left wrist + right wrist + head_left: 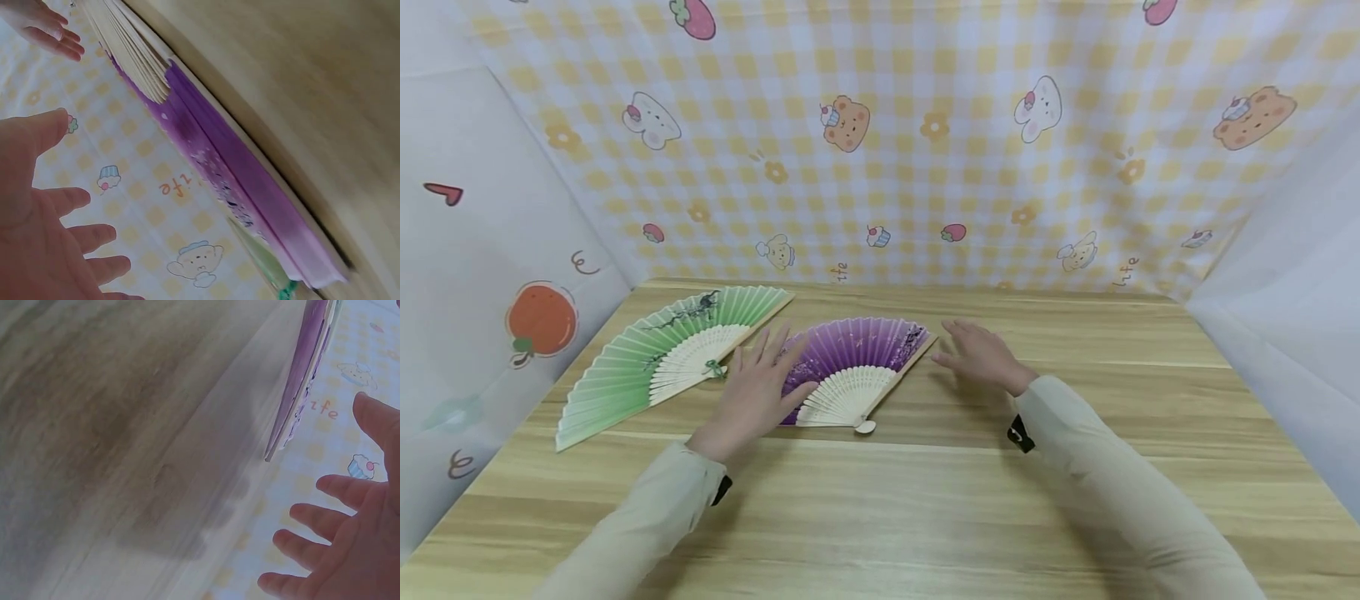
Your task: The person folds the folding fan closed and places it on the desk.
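A purple folding fan (855,342) lies spread on the wooden table, its pale ribs fanning out from a pivot at the front. Over its left part, in the head view, is my left hand (758,392), fingers spread and holding nothing. Just past the fan's right end hovers my right hand (981,357), also empty with extended fingers. Both wrist views show the palms, the left hand (56,231) and the right hand (350,537), apart from the fan. A green folding fan (625,367) with a green tassel (715,367) lies spread at the left.
The wooden table (970,517) carries both fans. Behind it hangs a yellow-checked cloth (895,183) with cartoon prints, and white cloths rise at the left (467,267) and right (1292,233) sides.
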A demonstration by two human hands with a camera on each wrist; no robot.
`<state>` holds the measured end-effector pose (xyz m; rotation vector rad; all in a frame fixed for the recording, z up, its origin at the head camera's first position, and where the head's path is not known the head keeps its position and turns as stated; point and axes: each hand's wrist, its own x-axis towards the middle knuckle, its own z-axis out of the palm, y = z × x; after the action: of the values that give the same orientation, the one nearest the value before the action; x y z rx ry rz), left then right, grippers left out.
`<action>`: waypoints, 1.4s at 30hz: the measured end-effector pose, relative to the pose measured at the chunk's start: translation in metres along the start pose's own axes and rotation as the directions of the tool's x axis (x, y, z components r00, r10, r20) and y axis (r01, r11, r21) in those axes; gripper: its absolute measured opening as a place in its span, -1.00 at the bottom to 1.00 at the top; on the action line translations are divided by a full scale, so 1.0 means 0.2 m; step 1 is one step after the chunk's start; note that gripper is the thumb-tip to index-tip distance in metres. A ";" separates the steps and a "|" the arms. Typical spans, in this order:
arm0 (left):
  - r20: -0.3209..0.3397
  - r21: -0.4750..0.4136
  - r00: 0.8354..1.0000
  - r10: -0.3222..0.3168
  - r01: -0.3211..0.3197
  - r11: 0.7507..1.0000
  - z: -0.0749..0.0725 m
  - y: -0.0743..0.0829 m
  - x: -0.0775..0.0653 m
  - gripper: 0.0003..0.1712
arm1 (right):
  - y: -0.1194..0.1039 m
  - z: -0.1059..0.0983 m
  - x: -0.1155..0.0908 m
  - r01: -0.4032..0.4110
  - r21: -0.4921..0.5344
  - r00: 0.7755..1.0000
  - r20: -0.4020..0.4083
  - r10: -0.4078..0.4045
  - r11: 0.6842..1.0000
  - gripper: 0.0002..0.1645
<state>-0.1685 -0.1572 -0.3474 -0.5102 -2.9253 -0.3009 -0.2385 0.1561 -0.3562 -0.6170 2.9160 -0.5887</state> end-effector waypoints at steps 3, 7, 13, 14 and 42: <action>0.012 -0.035 1.000 -0.015 0.016 0.999 -0.01 -0.04 -0.03 -0.23 | 0.00 -0.01 0.01 0.027 0.065 1.000 0.012 -0.028 0.998 -0.24; 0.012 -0.085 0.999 -0.030 0.031 0.996 -0.01 -0.10 -0.06 -0.23 | 0.01 -0.01 0.04 0.015 0.193 0.998 0.052 -0.026 0.981 -0.25; 0.002 -0.171 0.998 -0.059 0.058 0.983 -0.03 -0.18 -0.12 -0.21 | 0.02 -0.01 0.08 -0.026 0.276 0.994 0.106 -0.003 0.961 -0.25; 0.007 -0.184 0.998 -0.067 0.067 0.981 -0.03 -0.19 -0.13 -0.21 | 0.02 -0.01 0.09 -0.031 0.286 0.994 0.113 -0.001 0.958 -0.25; 0.077 -0.576 0.989 -0.130 0.150 0.804 -0.04 -0.30 -0.27 -0.26 | 0.13 0.04 0.26 -0.165 0.661 0.984 0.166 0.071 0.732 -0.38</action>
<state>-0.1376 -0.2319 -0.3607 -0.3629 -2.8646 -1.2447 -0.2942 0.1532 -0.3752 -0.3397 2.3245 -1.4260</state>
